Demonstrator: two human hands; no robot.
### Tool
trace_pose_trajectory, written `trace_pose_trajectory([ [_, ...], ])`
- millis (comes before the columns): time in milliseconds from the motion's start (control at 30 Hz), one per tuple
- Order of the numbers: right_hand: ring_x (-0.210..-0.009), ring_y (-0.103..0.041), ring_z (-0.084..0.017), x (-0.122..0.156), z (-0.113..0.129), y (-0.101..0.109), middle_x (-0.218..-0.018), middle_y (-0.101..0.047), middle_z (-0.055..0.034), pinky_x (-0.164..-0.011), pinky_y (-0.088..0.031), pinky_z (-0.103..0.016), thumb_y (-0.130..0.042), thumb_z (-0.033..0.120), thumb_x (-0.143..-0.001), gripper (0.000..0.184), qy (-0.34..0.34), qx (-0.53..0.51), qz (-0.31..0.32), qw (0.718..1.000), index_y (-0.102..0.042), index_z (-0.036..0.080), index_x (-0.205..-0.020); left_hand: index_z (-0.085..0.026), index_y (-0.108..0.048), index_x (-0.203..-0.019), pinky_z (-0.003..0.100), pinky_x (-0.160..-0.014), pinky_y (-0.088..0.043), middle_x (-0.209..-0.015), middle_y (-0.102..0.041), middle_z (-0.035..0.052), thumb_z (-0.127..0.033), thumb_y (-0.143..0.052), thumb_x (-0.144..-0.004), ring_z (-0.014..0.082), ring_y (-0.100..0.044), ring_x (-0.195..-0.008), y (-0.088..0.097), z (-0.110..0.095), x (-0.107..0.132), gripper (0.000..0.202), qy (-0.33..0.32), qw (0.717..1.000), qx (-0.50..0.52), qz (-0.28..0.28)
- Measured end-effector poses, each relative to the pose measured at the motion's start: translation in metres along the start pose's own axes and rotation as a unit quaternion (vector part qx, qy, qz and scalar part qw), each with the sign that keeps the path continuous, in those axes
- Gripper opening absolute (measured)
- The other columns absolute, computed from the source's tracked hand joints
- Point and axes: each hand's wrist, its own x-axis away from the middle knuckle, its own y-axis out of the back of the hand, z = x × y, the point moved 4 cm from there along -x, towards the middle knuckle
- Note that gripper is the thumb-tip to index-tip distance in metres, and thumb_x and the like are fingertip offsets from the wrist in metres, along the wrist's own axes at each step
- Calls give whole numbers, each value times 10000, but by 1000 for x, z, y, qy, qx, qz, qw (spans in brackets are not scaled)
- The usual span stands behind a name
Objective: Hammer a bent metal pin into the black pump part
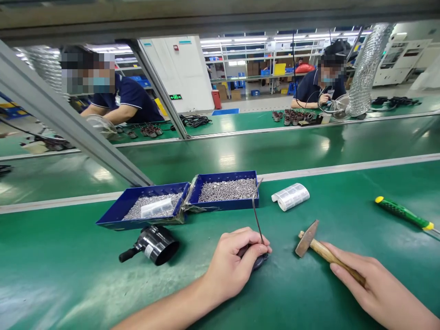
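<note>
My left hand (233, 263) is closed on a small dark round part (259, 261) that rests on the green bench, and a thin metal rod (256, 206) rises from that spot. To its right lies a small hammer (307, 238) with a wooden handle (338, 262). My right hand (374, 286) lies over the handle's near end, with fingers stretched along it. Two blue trays (225, 201) (113, 215) of small metal pins stand just behind my left hand.
A black cylindrical part (156, 244) lies left of my left hand. A white roll of labels (291, 196) and a green-handled screwdriver (402, 213) lie to the right. A grey frame strut (68, 123) slants across the left. Two people work at the far bench.
</note>
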Motion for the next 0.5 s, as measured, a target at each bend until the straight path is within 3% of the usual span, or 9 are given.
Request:
trace_pose_trajectory([
  [100,-1134,-721,-371,0,1,2,-1286,-730,-28,-930,-685,-455,-499,509,-1095,436,4,-1,-21,1000,-649,355,-1474,-205,-748,-829,241,-728,-564,-838,-785,9,-133,-619,-985,153,-736,-754,0,1,0,215,1,1000,-5,-2],
  [233,-1215,-685,-335,0,-1,-1,-1419,-654,-10,-994,-656,-443,-463,469,-1124,431,19,8,2,1000,-600,352,-1516,-202,-747,-827,244,-713,-560,-833,-783,9,-129,-622,-985,154,-729,-743,-1,2,1,214,-1,1000,-8,-1],
  [500,-1194,-694,-336,1,-7,-5,-1409,-662,3,-942,-671,-445,-467,507,-1124,428,9,4,4,1000,-595,374,-1510,-211,-733,-843,217,-736,-543,-850,-784,-25,-118,-621,-992,120,-713,-755,-1,3,4,209,-14,1000,-10,-2],
])
